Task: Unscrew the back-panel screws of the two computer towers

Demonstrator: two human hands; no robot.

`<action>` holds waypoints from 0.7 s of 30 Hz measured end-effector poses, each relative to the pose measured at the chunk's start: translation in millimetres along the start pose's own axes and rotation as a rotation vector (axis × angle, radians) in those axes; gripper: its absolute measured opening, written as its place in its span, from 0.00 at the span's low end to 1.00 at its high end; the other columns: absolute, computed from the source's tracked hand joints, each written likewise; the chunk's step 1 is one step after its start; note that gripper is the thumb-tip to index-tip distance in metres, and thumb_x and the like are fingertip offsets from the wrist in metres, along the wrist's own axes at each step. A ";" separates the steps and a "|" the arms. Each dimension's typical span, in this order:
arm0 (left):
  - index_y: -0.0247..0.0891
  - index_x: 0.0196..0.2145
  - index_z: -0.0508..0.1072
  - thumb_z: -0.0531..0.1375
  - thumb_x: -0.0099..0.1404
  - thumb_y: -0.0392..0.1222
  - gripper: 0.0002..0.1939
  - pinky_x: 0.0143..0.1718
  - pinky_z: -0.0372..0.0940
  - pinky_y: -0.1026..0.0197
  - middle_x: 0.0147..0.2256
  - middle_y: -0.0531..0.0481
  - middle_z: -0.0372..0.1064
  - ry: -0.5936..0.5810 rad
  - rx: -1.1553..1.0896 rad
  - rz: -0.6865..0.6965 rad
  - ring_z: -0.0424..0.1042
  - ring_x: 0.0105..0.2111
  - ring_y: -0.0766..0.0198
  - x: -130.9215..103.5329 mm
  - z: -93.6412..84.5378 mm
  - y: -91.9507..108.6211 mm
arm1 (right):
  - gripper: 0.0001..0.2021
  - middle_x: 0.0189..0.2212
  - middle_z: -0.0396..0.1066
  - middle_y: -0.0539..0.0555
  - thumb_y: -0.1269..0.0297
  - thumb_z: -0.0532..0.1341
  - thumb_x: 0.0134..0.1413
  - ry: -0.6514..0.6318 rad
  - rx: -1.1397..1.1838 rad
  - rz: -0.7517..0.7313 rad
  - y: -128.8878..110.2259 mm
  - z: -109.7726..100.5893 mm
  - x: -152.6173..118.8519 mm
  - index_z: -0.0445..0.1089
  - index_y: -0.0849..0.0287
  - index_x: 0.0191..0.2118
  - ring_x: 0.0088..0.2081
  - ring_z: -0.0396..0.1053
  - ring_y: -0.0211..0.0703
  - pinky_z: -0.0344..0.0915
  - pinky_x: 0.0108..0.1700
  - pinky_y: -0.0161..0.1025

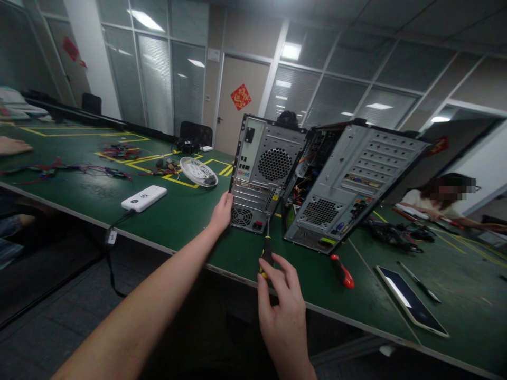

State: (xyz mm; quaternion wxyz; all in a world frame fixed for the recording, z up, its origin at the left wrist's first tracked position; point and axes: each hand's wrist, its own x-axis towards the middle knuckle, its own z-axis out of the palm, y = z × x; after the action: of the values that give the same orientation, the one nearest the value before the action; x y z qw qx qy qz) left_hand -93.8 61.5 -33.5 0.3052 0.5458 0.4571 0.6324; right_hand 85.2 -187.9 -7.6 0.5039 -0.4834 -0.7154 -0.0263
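Observation:
Two computer cases stand side by side on the green table, rear panels facing me. My left hand [223,210] rests against the lower left edge of the left case [253,182], its fingers partly hidden by the case side. A black and yellow screwdriver [267,249] is pinched by its handle in my right hand [279,295]. The screwdriver's shaft reaches up to the lower right edge of the left case's rear panel. Wires and inner parts show in the gap beside the right case [332,195], which leans at an angle.
A red and black screwdriver [343,271], a phone [412,301] and a pen [419,282] lie at the right. A white power bank [143,198], a white basket [198,171] and wires [119,151] are leftward. Another person [435,198] sits at the far right.

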 end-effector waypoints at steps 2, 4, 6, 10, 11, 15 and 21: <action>0.41 0.60 0.74 0.47 0.75 0.68 0.34 0.66 0.62 0.48 0.56 0.40 0.78 -0.003 -0.002 0.002 0.73 0.60 0.48 0.0 -0.1 -0.5 | 0.14 0.57 0.72 0.65 0.71 0.59 0.71 0.002 -0.003 0.003 -0.1 0.0 0.0 0.78 0.57 0.56 0.53 0.78 0.48 0.78 0.49 0.40; 0.41 0.60 0.74 0.47 0.75 0.68 0.34 0.66 0.62 0.48 0.56 0.41 0.78 -0.006 -0.006 0.004 0.73 0.60 0.48 -0.3 -0.1 -0.4 | 0.14 0.56 0.72 0.64 0.71 0.60 0.71 0.011 -0.006 0.014 0.0 0.2 -0.1 0.79 0.56 0.56 0.53 0.78 0.48 0.79 0.48 0.40; 0.41 0.60 0.74 0.47 0.76 0.68 0.34 0.67 0.61 0.49 0.57 0.41 0.78 -0.006 -0.009 0.008 0.73 0.61 0.49 -0.7 -0.1 0.2 | 0.13 0.56 0.72 0.63 0.70 0.60 0.71 0.016 -0.009 0.026 0.3 0.7 -0.3 0.79 0.56 0.55 0.53 0.78 0.49 0.79 0.49 0.40; 0.41 0.60 0.74 0.47 0.76 0.68 0.34 0.67 0.61 0.49 0.56 0.41 0.78 -0.010 -0.012 0.001 0.73 0.60 0.49 -1.1 -0.1 1.2 | 0.12 0.55 0.73 0.63 0.69 0.61 0.70 0.020 -0.012 0.034 1.3 1.2 -0.4 0.78 0.56 0.54 0.53 0.78 0.49 0.79 0.49 0.41; 0.42 0.60 0.74 0.47 0.75 0.68 0.34 0.67 0.61 0.50 0.56 0.42 0.78 -0.012 -0.014 0.000 0.74 0.60 0.49 -1.2 -0.1 1.1 | 0.12 0.55 0.73 0.63 0.69 0.61 0.70 0.023 -0.013 0.035 1.5 1.1 -0.3 0.78 0.56 0.54 0.53 0.78 0.50 0.79 0.49 0.42; 0.41 0.61 0.74 0.46 0.75 0.70 0.36 0.67 0.61 0.50 0.58 0.41 0.77 -0.013 -0.026 0.004 0.73 0.61 0.49 -1.4 -0.2 0.6 | 0.12 0.54 0.74 0.62 0.69 0.62 0.70 0.034 -0.015 0.037 1.9 -0.1 0.2 0.78 0.55 0.54 0.54 0.78 0.50 0.78 0.52 0.44; 0.41 0.60 0.74 0.47 0.75 0.70 0.36 0.66 0.62 0.50 0.58 0.41 0.76 -0.013 -0.035 0.013 0.73 0.61 0.50 -0.8 0.2 -0.2 | 0.12 0.53 0.75 0.61 0.68 0.63 0.70 0.063 -0.032 0.037 2.2 0.4 0.2 0.77 0.55 0.54 0.54 0.78 0.51 0.78 0.53 0.46</action>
State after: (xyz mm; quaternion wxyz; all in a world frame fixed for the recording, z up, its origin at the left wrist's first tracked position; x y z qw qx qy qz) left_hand -93.5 60.9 -34.0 0.3135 0.5474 0.4405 0.6388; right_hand 86.4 -186.4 -8.7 0.5187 -0.5033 -0.6898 -0.0436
